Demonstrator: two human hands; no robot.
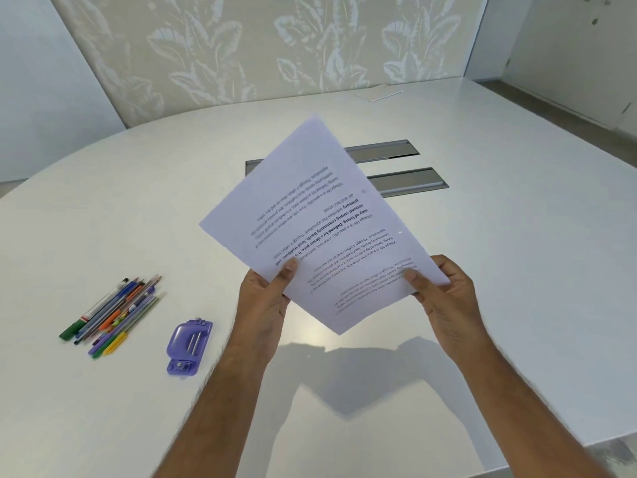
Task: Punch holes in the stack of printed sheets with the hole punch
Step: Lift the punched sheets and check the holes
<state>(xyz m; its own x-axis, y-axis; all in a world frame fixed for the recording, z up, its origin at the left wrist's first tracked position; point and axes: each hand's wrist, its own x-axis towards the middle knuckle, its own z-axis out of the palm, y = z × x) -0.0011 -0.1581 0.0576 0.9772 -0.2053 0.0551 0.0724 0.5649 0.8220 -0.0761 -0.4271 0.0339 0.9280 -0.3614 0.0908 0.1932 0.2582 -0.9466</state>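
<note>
Both hands' fingers [289,267] pinch the printed sheets [320,219].

One stack of sheets [320,229], one hole punch [188,346], two hands

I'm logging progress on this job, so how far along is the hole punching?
Possibly done: two small hole-like marks show near one edge of the sheets, though they are too small to be sure. In hand: the left hand and right hand hold the stack up above the table. The punch lies untouched beside the pens. Left: check the holes, then set the sheets down.
</note>
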